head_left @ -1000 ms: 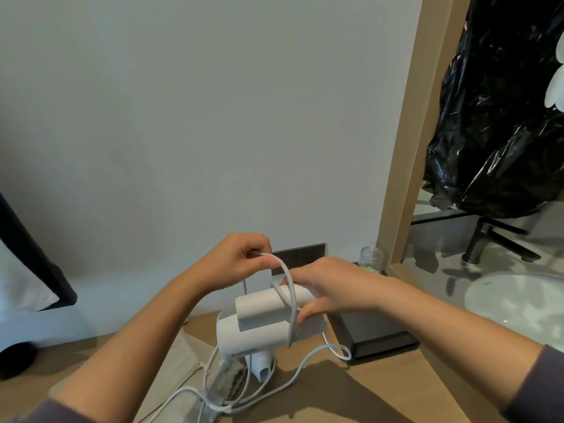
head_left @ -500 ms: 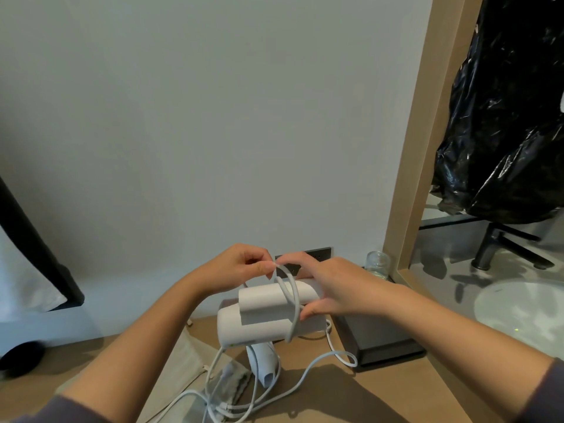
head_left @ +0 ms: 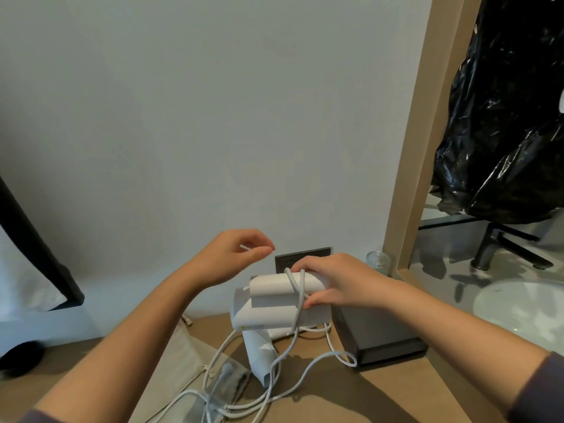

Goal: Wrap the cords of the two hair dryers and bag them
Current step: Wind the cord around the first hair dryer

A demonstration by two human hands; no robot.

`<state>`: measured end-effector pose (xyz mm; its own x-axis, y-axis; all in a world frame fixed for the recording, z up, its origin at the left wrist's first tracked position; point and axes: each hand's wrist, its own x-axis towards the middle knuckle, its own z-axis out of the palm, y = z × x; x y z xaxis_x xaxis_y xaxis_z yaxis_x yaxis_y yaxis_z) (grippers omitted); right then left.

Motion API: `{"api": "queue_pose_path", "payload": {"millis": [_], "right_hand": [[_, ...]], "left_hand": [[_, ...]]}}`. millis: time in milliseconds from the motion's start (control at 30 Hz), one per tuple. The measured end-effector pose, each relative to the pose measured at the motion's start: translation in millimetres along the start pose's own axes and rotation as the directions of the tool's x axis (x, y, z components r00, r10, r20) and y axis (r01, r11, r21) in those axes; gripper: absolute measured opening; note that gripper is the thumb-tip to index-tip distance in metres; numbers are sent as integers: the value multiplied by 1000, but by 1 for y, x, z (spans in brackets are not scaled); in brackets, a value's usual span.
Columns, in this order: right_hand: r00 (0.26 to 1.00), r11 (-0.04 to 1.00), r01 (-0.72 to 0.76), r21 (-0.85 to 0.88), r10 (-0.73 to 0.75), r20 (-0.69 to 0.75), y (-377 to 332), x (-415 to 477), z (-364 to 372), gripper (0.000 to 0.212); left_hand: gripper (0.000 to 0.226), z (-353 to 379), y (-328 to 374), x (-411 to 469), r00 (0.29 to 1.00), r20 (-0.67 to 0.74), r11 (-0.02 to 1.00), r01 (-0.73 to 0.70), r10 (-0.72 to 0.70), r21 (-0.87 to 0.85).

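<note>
My right hand (head_left: 332, 282) grips a folded white hair dryer (head_left: 274, 306) held above the wooden table (head_left: 351, 398). Its thumb presses the white cord (head_left: 294, 285), which crosses the dryer's body in two strands. My left hand (head_left: 232, 254) hovers to the left of the dryer with fingers loosely curled, and I see no cord in it. A second white hair dryer (head_left: 259, 355) lies on the table below, among loose loops of cord (head_left: 305, 370). A beige cloth bag (head_left: 180, 361) and a small grey pouch (head_left: 233, 383) lie at the lower left.
A black box (head_left: 384, 334) stands right of the dryers, with a glass jar (head_left: 377, 261) and a dark wall socket (head_left: 305, 254) behind. Beyond a wooden frame (head_left: 409, 178) are a sink (head_left: 518, 306), a black tap (head_left: 494, 245) and a black plastic bag (head_left: 503, 117).
My left hand has let go of the cord loop and drawn back to the left. The cord now lies tight across the dryer under my right thumb.
</note>
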<state>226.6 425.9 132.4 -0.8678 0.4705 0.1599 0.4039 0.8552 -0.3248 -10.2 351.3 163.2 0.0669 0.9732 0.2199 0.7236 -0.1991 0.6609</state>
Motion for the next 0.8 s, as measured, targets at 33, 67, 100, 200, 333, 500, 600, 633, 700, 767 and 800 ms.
{"api": "queue_pose_path", "payload": {"millis": [33, 67, 100, 200, 333, 500, 600, 633, 700, 767, 800], "right_hand": [[1000, 1000, -25, 1, 25, -6, 3, 2, 0, 61], [998, 999, -54, 6, 54, -14, 6, 4, -1, 62], [996, 996, -86, 16, 86, -25, 9, 6, -2, 62], [983, 984, -159, 75, 165, -78, 14, 13, -9, 59], [963, 967, -216, 138, 235, -135, 15, 17, -18, 60], [947, 952, -230, 201, 267, -180, 8, 24, -37, 60], [943, 951, -219, 219, 264, -201, 2, 23, -48, 58], [941, 951, -216, 224, 263, -211, 0, 22, -51, 58], [936, 948, -212, 235, 267, -231, -4, 21, -57, 58], [931, 944, -211, 254, 273, -242, -9, 20, -63, 59], [930, 942, -209, 263, 275, -244, -11, 19, -66, 58]], "left_hand": [[8, 0, 5, -3, 998, -50, 1000, -22, 23, 21], [8, -1, 9, -7, 994, -99, 998, -37, 42, 45], [7, -1, 13, -10, 989, -139, 997, -47, 55, 63], [11, -2, 23, -22, 990, -129, 999, -51, 52, 11], [17, 12, 25, -39, 988, 140, 997, 69, -67, -14], [18, 36, 0, -45, 940, 292, 984, 169, -179, 58], [20, 45, -11, -40, 939, 272, 976, 188, -211, 106], [19, 48, -13, -37, 943, 252, 973, 188, -216, 131], [16, 54, -17, -32, 947, 222, 965, 196, -231, 172], [25, 62, -19, -28, 941, 223, 960, 217, -254, 178], [32, 66, -19, -25, 938, 231, 960, 221, -258, 175]]}}
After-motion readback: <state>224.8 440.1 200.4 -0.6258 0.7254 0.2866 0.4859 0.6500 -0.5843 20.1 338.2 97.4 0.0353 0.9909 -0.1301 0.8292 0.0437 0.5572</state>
